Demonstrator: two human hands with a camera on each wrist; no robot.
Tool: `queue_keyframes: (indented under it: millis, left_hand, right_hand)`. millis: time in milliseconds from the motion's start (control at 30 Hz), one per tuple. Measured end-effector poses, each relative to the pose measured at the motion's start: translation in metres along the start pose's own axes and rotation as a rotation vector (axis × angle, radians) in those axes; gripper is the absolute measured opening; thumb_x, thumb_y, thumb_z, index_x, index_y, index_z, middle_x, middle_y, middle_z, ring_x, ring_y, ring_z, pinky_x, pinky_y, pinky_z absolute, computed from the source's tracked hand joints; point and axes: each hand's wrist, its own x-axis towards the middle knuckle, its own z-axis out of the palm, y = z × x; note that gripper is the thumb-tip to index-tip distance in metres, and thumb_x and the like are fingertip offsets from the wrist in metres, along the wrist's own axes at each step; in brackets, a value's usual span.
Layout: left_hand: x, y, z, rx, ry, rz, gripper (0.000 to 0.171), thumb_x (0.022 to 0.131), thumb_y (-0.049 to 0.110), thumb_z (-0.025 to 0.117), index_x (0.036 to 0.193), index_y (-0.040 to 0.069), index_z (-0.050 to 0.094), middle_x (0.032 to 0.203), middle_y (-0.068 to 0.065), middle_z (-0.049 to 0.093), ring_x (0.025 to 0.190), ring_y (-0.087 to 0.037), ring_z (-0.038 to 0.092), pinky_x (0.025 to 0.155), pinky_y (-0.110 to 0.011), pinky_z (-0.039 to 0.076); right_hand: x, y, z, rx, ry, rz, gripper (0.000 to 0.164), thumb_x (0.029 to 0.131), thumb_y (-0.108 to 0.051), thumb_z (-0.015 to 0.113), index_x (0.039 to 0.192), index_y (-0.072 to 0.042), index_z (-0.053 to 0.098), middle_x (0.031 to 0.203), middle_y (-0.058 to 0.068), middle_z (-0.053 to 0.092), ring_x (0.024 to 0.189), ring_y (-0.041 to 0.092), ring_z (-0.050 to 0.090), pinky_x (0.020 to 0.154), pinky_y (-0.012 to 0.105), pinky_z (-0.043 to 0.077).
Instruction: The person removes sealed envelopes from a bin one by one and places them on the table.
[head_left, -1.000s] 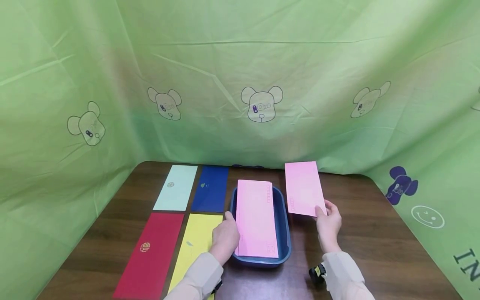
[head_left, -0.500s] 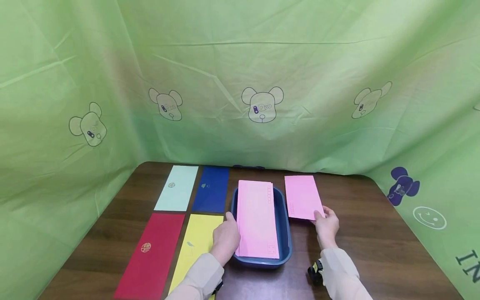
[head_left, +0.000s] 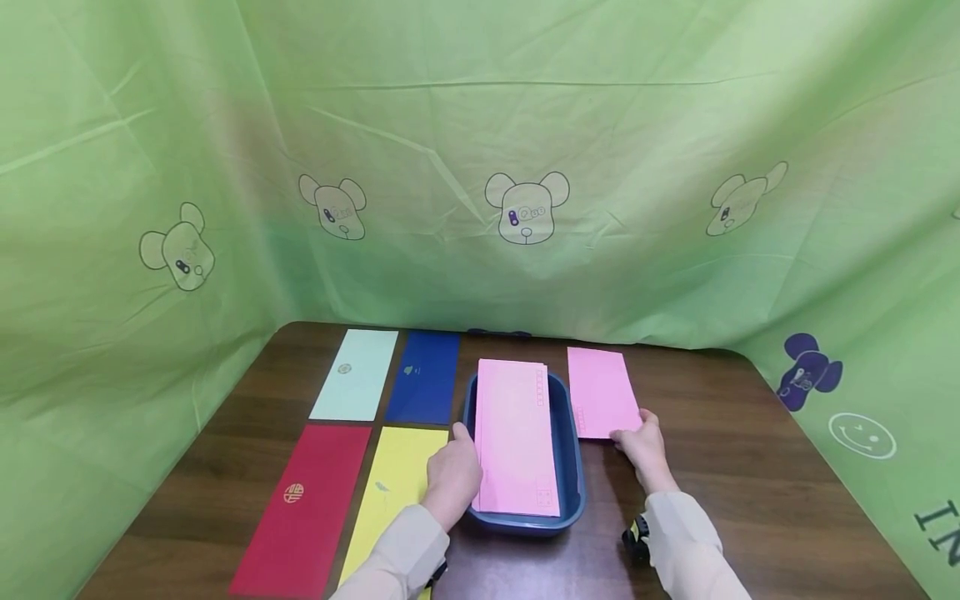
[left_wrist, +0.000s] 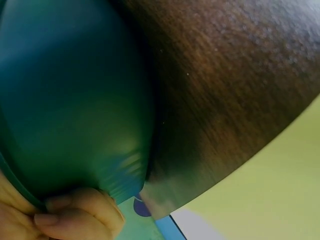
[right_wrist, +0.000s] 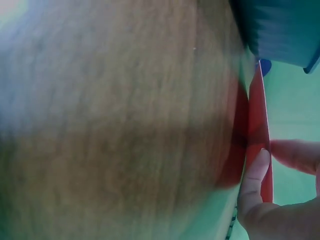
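A stack of pink envelopes (head_left: 514,437) lies in a dark blue plastic basin (head_left: 573,492) at the middle of the table. My left hand (head_left: 453,477) grips the basin's left side, its curled fingers (left_wrist: 82,220) at the rim in the left wrist view. To the right of the basin, a single pink envelope (head_left: 602,393) extends away from my right hand (head_left: 643,450), which holds its near right corner. The right wrist view shows this envelope edge-on, reddish, close over the table, with the thumb (right_wrist: 254,177) on one face and a finger on the other.
Left of the basin lie a pale mint envelope (head_left: 355,375), a blue envelope (head_left: 422,379), a red envelope (head_left: 307,508) and a yellow envelope (head_left: 397,475), partly under the left forearm. A green curtain (head_left: 420,275) encloses the brown wooden table (head_left: 750,492).
The single pink envelope has come down and slightly left with my right hand, now lying flatter near the table. The right hand's fingers have shifted along its near edge. The left hand stays put.
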Motion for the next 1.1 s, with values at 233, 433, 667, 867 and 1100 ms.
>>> queue_keyframes:
  millis: [233, 433, 667, 867, 1100]
  left_hand:
    - [-0.0002, 0.0007, 0.0009, -0.009, -0.006, -0.006, 0.023, 0.085, 0.008, 0.06, 0.095, 0.001, 0.04, 0.052, -0.01, 0.046, 0.044, -0.022, 0.047, 0.045, -0.03, 0.042]
    - [-0.0011, 0.0009, -0.0006, 0.002, -0.005, -0.006, 0.022, 0.086, 0.007, 0.059, 0.096, 0.001, 0.04, 0.052, -0.011, 0.047, 0.045, -0.022, 0.048, 0.045, -0.03, 0.041]
    - [-0.0021, 0.0008, -0.001, 0.007, -0.007, -0.011, 0.023, 0.085, 0.007, 0.059, 0.095, 0.001, 0.039, 0.051, -0.01, 0.045, 0.044, -0.021, 0.046, 0.044, -0.029, 0.038]
    - [-0.0014, 0.0007, -0.0001, -0.001, -0.012, -0.02, 0.024, 0.085, 0.008, 0.06, 0.096, 0.001, 0.04, 0.051, -0.01, 0.045, 0.043, -0.021, 0.046, 0.044, -0.029, 0.04]
    - [-0.0013, 0.0002, -0.0001, -0.006, 0.0, -0.011, 0.022, 0.086, 0.006, 0.058, 0.096, 0.001, 0.04, 0.052, -0.01, 0.047, 0.045, -0.022, 0.048, 0.045, -0.03, 0.041]
  right_hand:
    - [-0.0004, 0.0046, -0.0023, -0.238, 0.059, -0.033, 0.075, 0.079, -0.004, 0.059, 0.136, 0.022, 0.018, 0.135, 0.047, 0.026, 0.126, 0.054, 0.028, 0.11, 0.06, 0.02]
    - [0.0009, 0.0079, -0.0008, -0.306, 0.072, -0.062, 0.077, 0.079, -0.008, 0.061, 0.135, 0.024, 0.019, 0.132, 0.048, 0.029, 0.122, 0.056, 0.027, 0.108, 0.061, 0.023]
    - [0.0038, 0.0102, 0.0011, -0.333, 0.072, -0.061, 0.077, 0.076, -0.006, 0.065, 0.131, 0.027, 0.021, 0.128, 0.048, 0.033, 0.118, 0.055, 0.028, 0.106, 0.061, 0.025]
    - [0.0044, 0.0086, 0.0021, -0.348, 0.085, -0.078, 0.076, 0.076, -0.007, 0.067, 0.128, 0.027, 0.023, 0.124, 0.048, 0.034, 0.117, 0.056, 0.03, 0.105, 0.061, 0.026]
    - [0.0043, 0.0051, 0.0054, -0.362, 0.085, -0.102, 0.073, 0.075, -0.008, 0.068, 0.125, 0.026, 0.026, 0.12, 0.046, 0.036, 0.114, 0.054, 0.031, 0.103, 0.061, 0.028]
